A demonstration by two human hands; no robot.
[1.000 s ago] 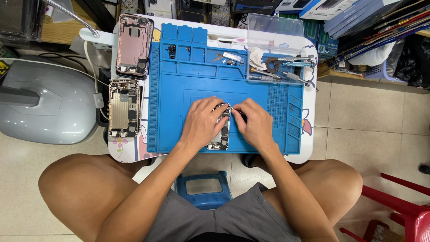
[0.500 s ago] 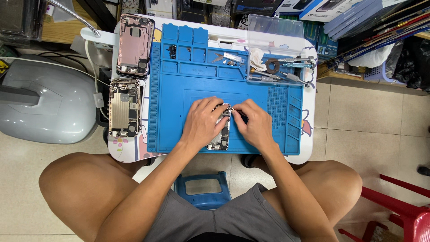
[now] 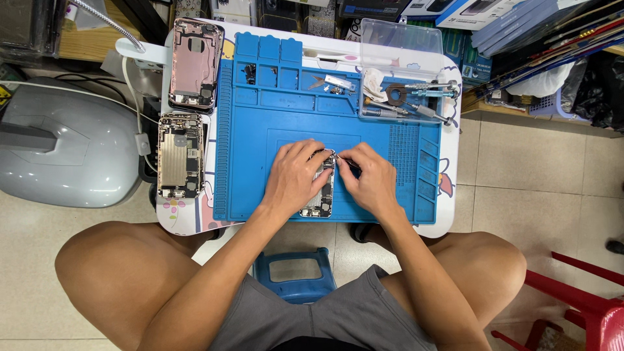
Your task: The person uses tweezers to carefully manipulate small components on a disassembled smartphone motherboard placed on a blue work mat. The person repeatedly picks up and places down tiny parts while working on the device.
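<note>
Fingers of both hands bunch over an opened phone chassis w/ exposed grey internals (image 3: 320, 195), lying lengthwise on the blue silicone work mat (image 3: 260, 188), near-centre. Left hand (image 3: 294, 177) rests curled on the phone's left side, fingertips pressing on its far end. Right hand (image 3: 369, 179) is pinched round a thin dark tool (image 3: 351, 166), prob. tweezers or a small driver, tip at the phone's far end next to the left fingertips. Exact tool type too small to tell.

Mat covers most of a small white table w/ cartoon print (image 3: 448, 195). Left of the mat, on the table edge: a gold-coloured opened phone body w/ parts showing (image 3: 180, 155), and farther away a pink empty phone shell (image 3: 195, 65), just apart from each other. Far right of the mat: a clear plastic lidded tray (image 3: 406, 45) holding silver screwdrivers (image 3: 426, 91) and a white cloth scrap (image 3: 375, 83). Small metal bits (image 3: 331, 82) sit in the mat's far compartments.

Floor left: a grey rounded plastic casing (image 3: 71, 143). White gooseneck lamp base (image 3: 140, 52) clamps at the far-left table corner. A blue plastic stool (image 3: 296, 273) shows between the person's bare knees; red plastic chair (image 3: 585, 305) near right.
</note>
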